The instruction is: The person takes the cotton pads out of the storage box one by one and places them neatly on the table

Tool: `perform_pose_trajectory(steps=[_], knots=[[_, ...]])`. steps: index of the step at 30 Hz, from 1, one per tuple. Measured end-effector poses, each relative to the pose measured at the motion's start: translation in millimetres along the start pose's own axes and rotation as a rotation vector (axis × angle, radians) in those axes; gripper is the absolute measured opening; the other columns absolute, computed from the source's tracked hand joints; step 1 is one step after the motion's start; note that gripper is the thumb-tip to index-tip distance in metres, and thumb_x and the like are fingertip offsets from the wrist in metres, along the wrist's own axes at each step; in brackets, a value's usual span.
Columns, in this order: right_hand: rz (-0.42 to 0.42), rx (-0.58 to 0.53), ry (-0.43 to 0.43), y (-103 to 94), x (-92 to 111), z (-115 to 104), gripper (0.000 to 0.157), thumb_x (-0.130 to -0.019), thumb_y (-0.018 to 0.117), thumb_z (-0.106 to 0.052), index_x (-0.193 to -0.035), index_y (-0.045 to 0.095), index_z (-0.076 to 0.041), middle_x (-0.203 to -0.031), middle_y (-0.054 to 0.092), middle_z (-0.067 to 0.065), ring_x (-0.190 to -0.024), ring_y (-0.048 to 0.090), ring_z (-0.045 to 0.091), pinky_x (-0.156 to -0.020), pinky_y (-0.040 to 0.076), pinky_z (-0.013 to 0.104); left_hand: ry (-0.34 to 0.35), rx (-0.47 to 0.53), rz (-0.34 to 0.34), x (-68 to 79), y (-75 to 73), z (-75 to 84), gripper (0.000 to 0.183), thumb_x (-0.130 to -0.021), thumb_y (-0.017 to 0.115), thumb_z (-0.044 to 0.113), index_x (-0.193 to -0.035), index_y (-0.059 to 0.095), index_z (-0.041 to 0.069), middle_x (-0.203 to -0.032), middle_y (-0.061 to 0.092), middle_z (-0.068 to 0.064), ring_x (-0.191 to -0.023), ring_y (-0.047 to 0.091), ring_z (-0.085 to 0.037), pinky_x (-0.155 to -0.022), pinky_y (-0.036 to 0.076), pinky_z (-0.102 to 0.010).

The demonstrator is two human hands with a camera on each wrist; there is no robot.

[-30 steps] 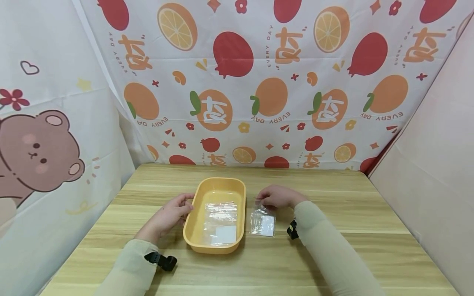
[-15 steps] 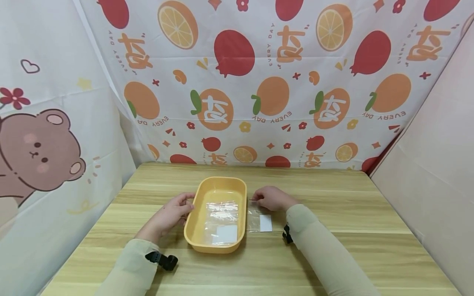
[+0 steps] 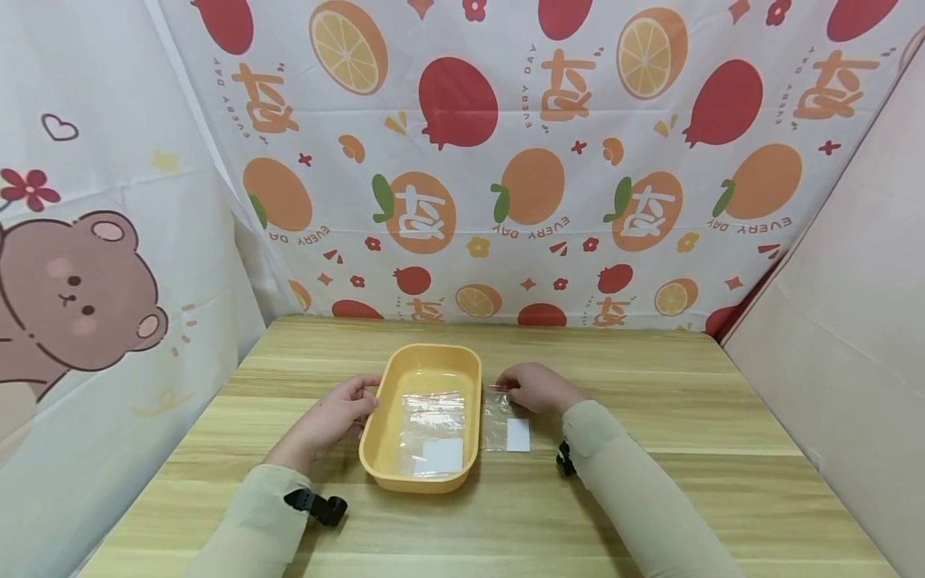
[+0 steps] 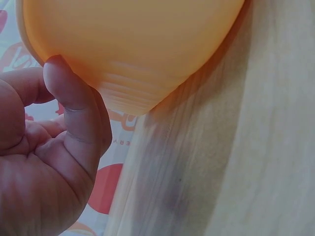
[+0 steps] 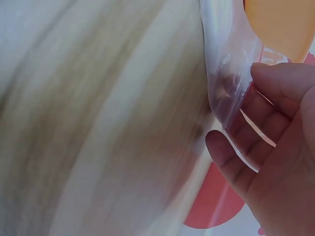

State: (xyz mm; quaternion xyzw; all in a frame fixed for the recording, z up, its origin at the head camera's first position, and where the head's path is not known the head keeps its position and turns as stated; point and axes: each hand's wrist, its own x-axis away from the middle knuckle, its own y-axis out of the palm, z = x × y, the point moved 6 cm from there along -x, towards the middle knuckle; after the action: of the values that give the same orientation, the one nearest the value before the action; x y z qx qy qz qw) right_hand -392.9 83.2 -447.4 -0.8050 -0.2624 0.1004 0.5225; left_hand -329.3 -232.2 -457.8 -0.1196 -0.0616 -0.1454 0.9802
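Observation:
A yellow plastic tray (image 3: 417, 485) stands on the table, with clear zip bags (image 3: 433, 421) lying inside, a white card at their lower end. My left hand (image 3: 334, 419) holds the tray's left rim, thumb on the rim in the left wrist view. Just right of the tray, my right hand (image 3: 540, 389) pinches the red-lined top edge of another clear zip bag (image 3: 497, 433) between thumb and fingers. That bag also carries a white card (image 3: 518, 434) at its lower right. In the right wrist view the bag (image 5: 229, 59) hangs from the fingertips.
The wood-grain table (image 3: 578, 514) reaches back to a fruit-print cloth (image 3: 462, 201). A pale cloth with a bear (image 3: 79, 297) closes off the left, and a plain one (image 3: 853, 321) the right.
My right hand has moved slightly left with the zip bag, bringing it next to the tray's right wall; it now lies flatter. The left hand and tray have hardly moved.

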Motion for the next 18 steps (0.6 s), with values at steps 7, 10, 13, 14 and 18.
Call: perform_pose_trajectory(steps=[7, 10, 13, 14, 18], knots=[[0.013, 0.005, -0.009, -0.9, 1, 3, 0.029, -0.097, 0.062, -0.008, -0.124, 0.071, -0.012, -0.109, 0.069, -0.002, -0.104, 0.060, 0.017, -0.100, 0.047, 0.042, 0.014, 0.001, -0.009, 2.0, 0.9, 4.1, 0.052, -0.104, 0.049, 0.011, -0.153, 0.034, 0.001, -0.107, 0.052, -0.021, -0.082, 0.059, -0.026, -0.061, 0.054, -0.034], [0.033, -0.018, -0.010, -3.9, 2, 4, 0.032, -0.096, 0.061, -0.008, -0.127, 0.070, -0.011, -0.110, 0.068, -0.002, -0.102, 0.060, 0.016, -0.099, 0.047, 0.042, 0.013, 0.003, -0.009, 2.6, 1.3, 4.8, 0.053, -0.104, 0.049, 0.012, -0.153, 0.033, 0.001, -0.107, 0.053, -0.020, -0.082, 0.059, -0.026, -0.061, 0.054, -0.034], [0.051, -0.034, -0.018, -9.6, 5, 1, 0.033, -0.097, 0.061, -0.009, -0.129, 0.068, -0.010, -0.112, 0.069, 0.000, -0.102, 0.061, 0.016, -0.097, 0.048, 0.042, 0.014, 0.005, -0.009, 3.2, 1.4, 4.9, 0.052, -0.105, 0.049, 0.011, -0.153, 0.033, 0.001, -0.108, 0.053, -0.021, -0.082, 0.060, -0.026, -0.061, 0.054, -0.034], [0.056, -0.033, -0.021, -12.1, 6, 0, 0.033, -0.098, 0.060, -0.010, -0.129, 0.068, -0.010, -0.113, 0.069, 0.000, -0.103, 0.061, 0.016, -0.098, 0.048, 0.042, 0.016, 0.007, -0.008, 3.1, 1.4, 4.7, 0.053, -0.104, 0.050, 0.011, -0.153, 0.033, 0.001, -0.108, 0.053, -0.022, -0.082, 0.060, -0.027, -0.061, 0.055, -0.034], [0.068, -0.050, -0.028, -22.2, 10, -9, 0.034, -0.100, 0.059, -0.013, -0.133, 0.066, -0.010, -0.117, 0.068, 0.001, -0.110, 0.061, 0.017, -0.099, 0.048, 0.041, 0.022, 0.013, -0.003, 2.4, 1.1, 3.8, 0.053, -0.104, 0.050, 0.010, -0.153, 0.033, 0.000, -0.109, 0.053, -0.024, -0.081, 0.061, -0.028, -0.060, 0.055, -0.035]])
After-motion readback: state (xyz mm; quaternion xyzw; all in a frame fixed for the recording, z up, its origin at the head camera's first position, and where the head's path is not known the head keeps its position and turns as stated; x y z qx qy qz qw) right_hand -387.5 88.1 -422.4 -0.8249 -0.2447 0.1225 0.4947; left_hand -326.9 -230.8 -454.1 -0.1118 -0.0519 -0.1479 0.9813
